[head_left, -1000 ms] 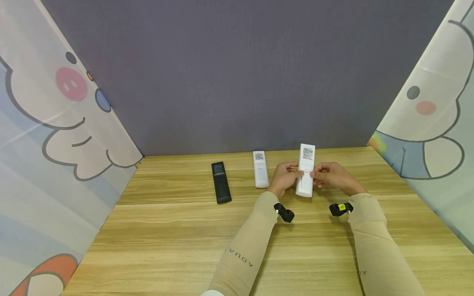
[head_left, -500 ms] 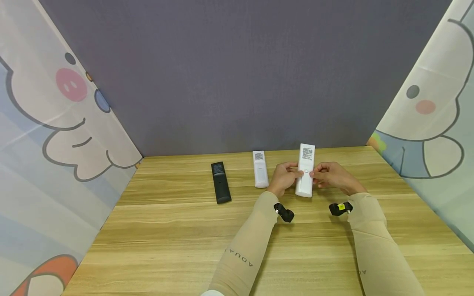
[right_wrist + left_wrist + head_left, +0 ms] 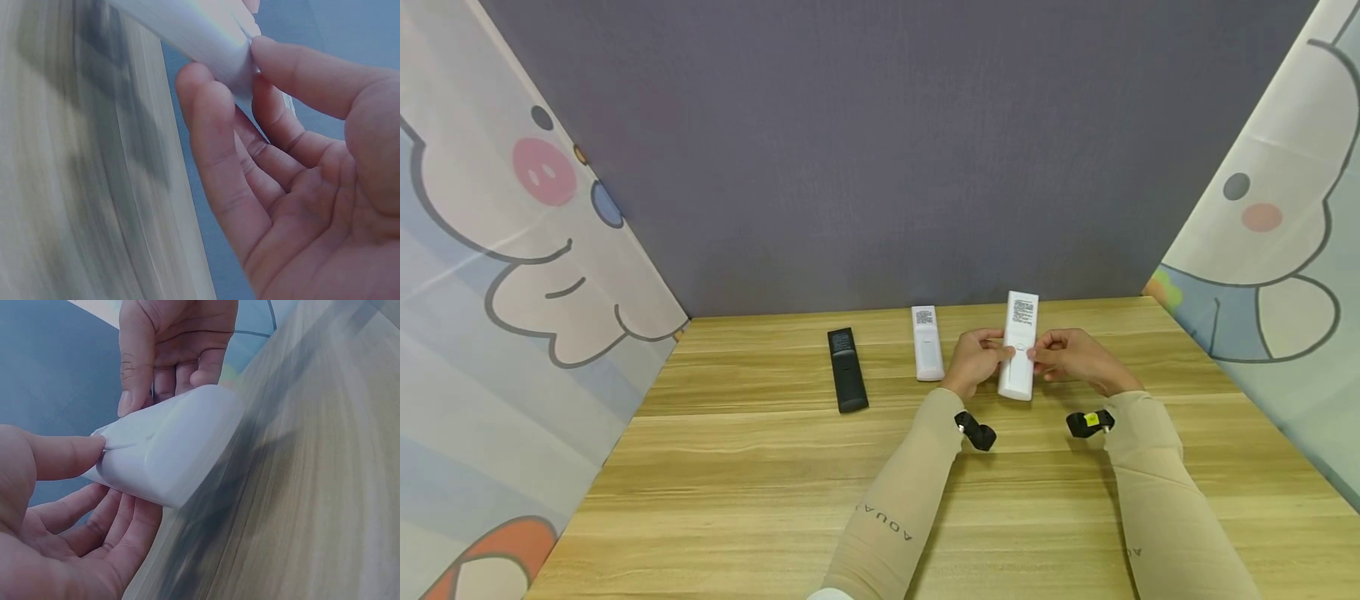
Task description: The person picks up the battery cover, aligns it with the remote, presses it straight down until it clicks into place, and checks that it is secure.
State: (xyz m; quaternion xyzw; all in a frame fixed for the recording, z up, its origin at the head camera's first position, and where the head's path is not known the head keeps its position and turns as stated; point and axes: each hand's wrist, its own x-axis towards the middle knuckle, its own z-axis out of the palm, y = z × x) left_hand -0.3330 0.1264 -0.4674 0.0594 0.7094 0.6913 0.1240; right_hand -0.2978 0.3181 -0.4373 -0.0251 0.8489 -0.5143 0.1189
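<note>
A white remote control [image 3: 1018, 367] is held between both hands, its back with a printed label facing up. My left hand [image 3: 976, 360] grips its left edge, thumb on the back and fingers underneath. From the other side my right hand [image 3: 1078, 358] pinches the right edge, the thumb near the middle of the back. In the left wrist view the near end of the remote [image 3: 187, 440] hangs above the table, casting a shadow. The right wrist view shows the right thumb [image 3: 306, 72] pressing on the remote [image 3: 206, 31], with the outer fingers loosely bent.
A smaller white remote [image 3: 928, 346] lies label side up to the left of my left hand. Further left is a black remote [image 3: 848, 371], also back up. Behind the wooden table [image 3: 760, 483] stands a grey panel [image 3: 880, 167], with cartoon-printed cloths [image 3: 1262, 275] at the sides.
</note>
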